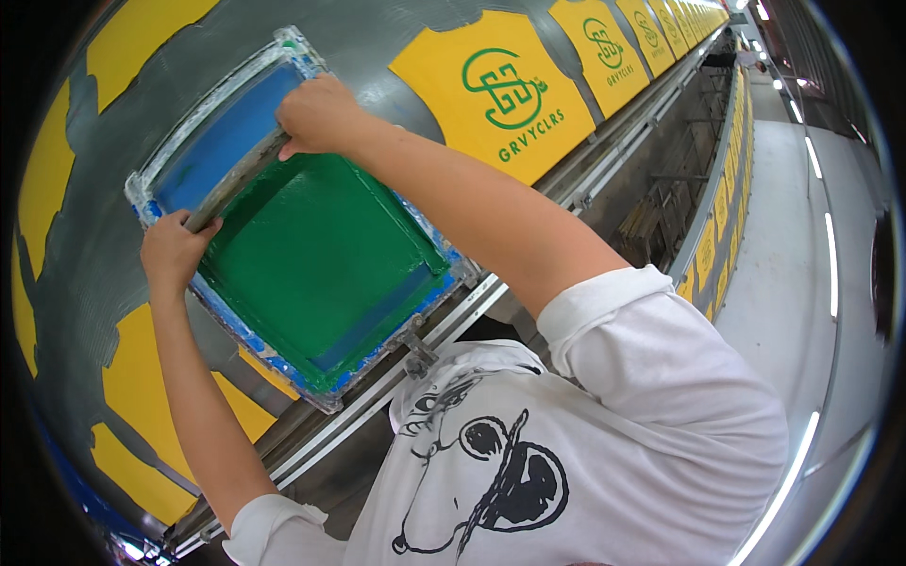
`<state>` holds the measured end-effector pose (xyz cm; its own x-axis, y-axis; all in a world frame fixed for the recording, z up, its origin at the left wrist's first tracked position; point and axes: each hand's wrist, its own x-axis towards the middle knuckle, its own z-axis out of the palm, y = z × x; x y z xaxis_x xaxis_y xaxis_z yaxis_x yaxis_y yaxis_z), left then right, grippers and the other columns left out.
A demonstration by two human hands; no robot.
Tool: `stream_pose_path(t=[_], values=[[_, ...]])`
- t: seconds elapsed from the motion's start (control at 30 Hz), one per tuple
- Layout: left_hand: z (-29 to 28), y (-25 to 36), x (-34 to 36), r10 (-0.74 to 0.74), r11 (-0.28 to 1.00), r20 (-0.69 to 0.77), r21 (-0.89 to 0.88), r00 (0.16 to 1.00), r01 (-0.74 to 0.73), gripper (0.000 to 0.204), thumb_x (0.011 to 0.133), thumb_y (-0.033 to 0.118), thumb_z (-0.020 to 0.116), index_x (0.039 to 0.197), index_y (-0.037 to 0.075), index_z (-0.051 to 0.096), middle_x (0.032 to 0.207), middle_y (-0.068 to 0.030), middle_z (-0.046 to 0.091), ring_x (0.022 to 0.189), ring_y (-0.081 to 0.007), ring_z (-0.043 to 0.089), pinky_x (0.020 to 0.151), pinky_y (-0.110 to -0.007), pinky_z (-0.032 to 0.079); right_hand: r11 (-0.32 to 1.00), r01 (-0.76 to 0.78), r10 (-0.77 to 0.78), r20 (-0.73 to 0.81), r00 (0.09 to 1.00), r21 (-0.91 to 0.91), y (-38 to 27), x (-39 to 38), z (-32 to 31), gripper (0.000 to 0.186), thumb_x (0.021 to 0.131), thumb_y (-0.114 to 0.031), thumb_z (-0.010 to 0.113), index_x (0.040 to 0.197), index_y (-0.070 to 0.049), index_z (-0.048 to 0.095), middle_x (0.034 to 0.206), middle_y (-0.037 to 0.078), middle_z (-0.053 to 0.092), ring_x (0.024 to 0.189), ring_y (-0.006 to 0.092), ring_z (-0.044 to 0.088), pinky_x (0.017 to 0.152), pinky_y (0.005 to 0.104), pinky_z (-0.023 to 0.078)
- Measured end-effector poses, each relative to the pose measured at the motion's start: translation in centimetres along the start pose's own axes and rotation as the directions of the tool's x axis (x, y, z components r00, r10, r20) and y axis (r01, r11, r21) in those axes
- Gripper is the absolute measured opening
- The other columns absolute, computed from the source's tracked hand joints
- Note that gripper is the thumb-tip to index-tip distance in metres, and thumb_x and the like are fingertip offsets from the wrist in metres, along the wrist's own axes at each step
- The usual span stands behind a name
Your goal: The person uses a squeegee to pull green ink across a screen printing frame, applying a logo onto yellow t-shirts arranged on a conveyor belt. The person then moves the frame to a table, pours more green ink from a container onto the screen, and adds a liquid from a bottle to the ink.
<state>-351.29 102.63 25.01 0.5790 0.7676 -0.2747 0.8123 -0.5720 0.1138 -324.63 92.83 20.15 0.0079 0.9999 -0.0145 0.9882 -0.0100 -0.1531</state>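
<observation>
A printing screen frame (444, 247) with blue tape edges lies on a long grey table. Green ink (321, 255) covers most of its mesh; the far part shows bare blue mesh (222, 141). A long squeegee (236, 177) lies across the screen at the edge of the ink. My left hand (173, 250) grips its near-left end. My right hand (321, 115) grips its far end, with the arm reaching over the screen. Part of the squeegee is hidden under both hands.
A yellow shirt with a green print (495, 90) lies to the right of the screen, with more yellow shirts (651, 33) in a row beyond. Plain yellow shirts (151, 377) lie to the left. A metal rail (604, 160) runs along the table edge. A pale floor (783, 236) is at right.
</observation>
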Motion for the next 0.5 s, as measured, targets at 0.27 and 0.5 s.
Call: stream_pose_path(t=[0.27, 0.5], values=[[2.9, 4.0, -8.8, -0.061, 0.996, 0.085, -0.066, 0.994, 0.067, 0.046, 0.077, 0.052, 0.078, 0.096, 0.009, 0.078, 0.088, -0.0154, 0.073, 0.087, -0.0367, 0.070, 0.075, -0.044, 0.053, 0.991, 0.088, -0.096, 0.081, 0.992, 0.096, -1.5, -9.7, -0.1, 0.043, 0.073, -0.055, 0.079, 0.080, -0.013, 0.074, 0.078, 0.005, 0.070, 0.082, 0.0279, 0.070, 0.075, 0.0411, 0.047], [8.6, 7.6, -21.1, -0.098, 0.991, 0.058, -0.081, 0.993, 0.103, 0.047, 0.075, 0.050, 0.082, 0.101, 0.011, 0.078, 0.097, -0.0094, 0.075, 0.090, -0.0322, 0.071, 0.079, -0.042, 0.055, 0.959, 0.186, -0.179, -0.051, 0.983, 0.215, -4.1, -22.1, 2.0, 0.026, 0.072, -0.041, 0.082, 0.074, -0.016, 0.073, 0.078, 0.004, 0.069, 0.085, 0.0255, 0.067, 0.076, 0.0411, 0.046]])
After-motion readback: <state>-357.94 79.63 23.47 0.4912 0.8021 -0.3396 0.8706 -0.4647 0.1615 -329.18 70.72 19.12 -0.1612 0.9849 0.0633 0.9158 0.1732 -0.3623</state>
